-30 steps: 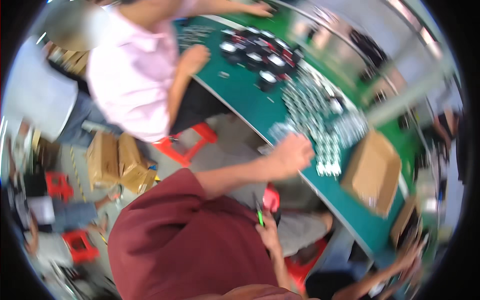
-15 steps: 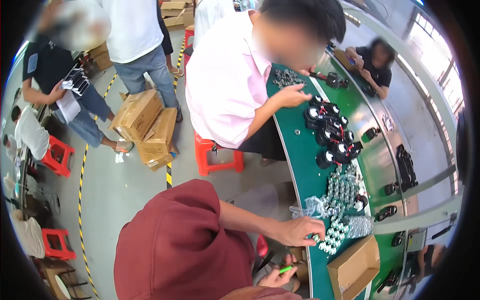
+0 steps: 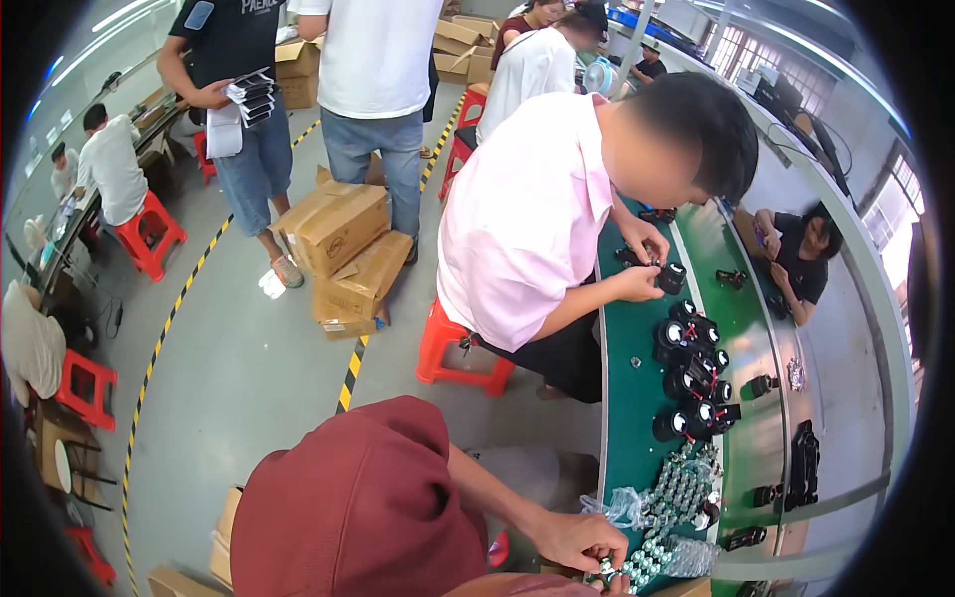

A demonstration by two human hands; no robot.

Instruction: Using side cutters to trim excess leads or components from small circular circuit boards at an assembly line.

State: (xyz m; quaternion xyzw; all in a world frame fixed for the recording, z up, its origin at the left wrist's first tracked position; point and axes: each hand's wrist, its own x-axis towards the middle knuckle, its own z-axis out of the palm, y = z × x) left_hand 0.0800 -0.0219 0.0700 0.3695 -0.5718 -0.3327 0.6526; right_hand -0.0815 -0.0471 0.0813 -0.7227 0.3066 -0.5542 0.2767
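My left hand [image 3: 575, 538] reaches out of a maroon sleeve [image 3: 348, 502] to the bench's near end. Its thumb and fingers pinch a small round silver-green part [image 3: 605, 566]. At the lower edge, the fingertips of my right hand [image 3: 619, 585] show close against that part; the rest of this hand is cut off, and what it holds cannot be made out. Beside my hands stand rows of similar small round silver-green parts [image 3: 649, 559]. A clear plastic wrap [image 3: 691, 557] lies to their right. Beyond them is a heap of silver parts [image 3: 684, 483] with a crumpled clear bag [image 3: 625, 505].
Black round housings [image 3: 686, 383] with red wires sit along the green bench [image 3: 627, 438]. A co-worker in a pink shirt [image 3: 527, 229] handles a black round part [image 3: 671, 279]. A metal rail [image 3: 796, 565] crosses at right. Cardboard boxes [image 3: 343, 229] stand on the floor.
The view has swung, so the bench end sits lower in the picture. My hands, apart before, are now together at the small part. The pink-shirted co-worker now works on a black part with both hands.
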